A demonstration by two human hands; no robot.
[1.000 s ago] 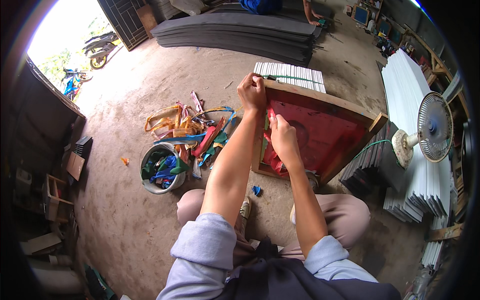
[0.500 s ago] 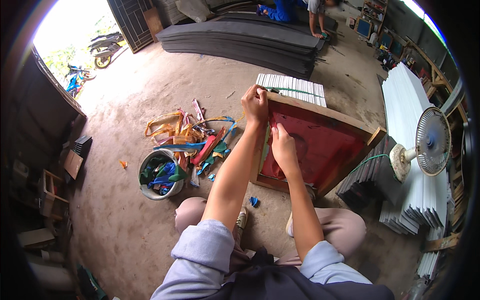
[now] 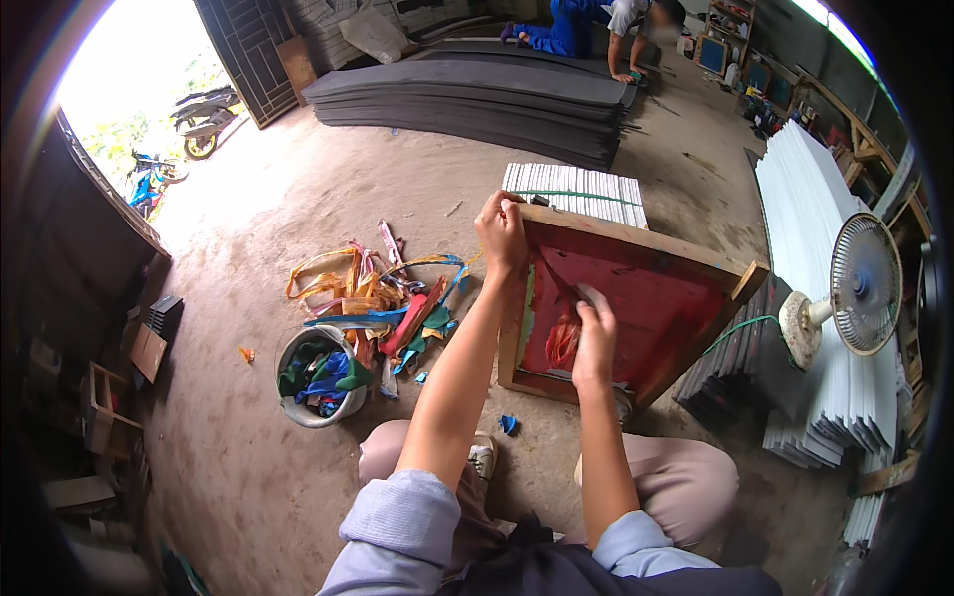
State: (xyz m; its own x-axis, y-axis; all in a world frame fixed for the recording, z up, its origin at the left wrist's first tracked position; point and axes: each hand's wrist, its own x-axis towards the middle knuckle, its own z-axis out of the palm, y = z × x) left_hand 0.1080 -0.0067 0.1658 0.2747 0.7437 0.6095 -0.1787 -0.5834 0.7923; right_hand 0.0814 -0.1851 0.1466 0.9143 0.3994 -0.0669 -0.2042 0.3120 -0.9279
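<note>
A wooden frame (image 3: pixel 636 234) with a red panel (image 3: pixel 661 308) stretched across it stands tilted on the floor in front of me. My left hand (image 3: pixel 503 230) is closed around its upper left corner. Over the panel's left half, my right hand (image 3: pixel 595 338) pinches a strip of red tape (image 3: pixel 562 345). Part of the strip runs taut up toward the frame's upper left inside edge; a crumpled part hangs below the fingers. To the left lies a pile of torn coloured tape (image 3: pixel 373 298), beside a grey bucket (image 3: pixel 286 399) holding blue and green scraps.
Behind the frame stands a bundle of white sheets (image 3: pixel 576 187). A fan (image 3: pixel 863 283), dark sheets (image 3: pixel 730 348) and tall white sheets (image 3: pixel 810 214) are at the right. Farther back, a person (image 3: pixel 571 30) in blue trousers kneels on stacked black sheets (image 3: pixel 467 104).
My right hand has moved down and right across the panel, drawing the red tape out from the frame's left side. My left hand keeps its hold on the corner.
</note>
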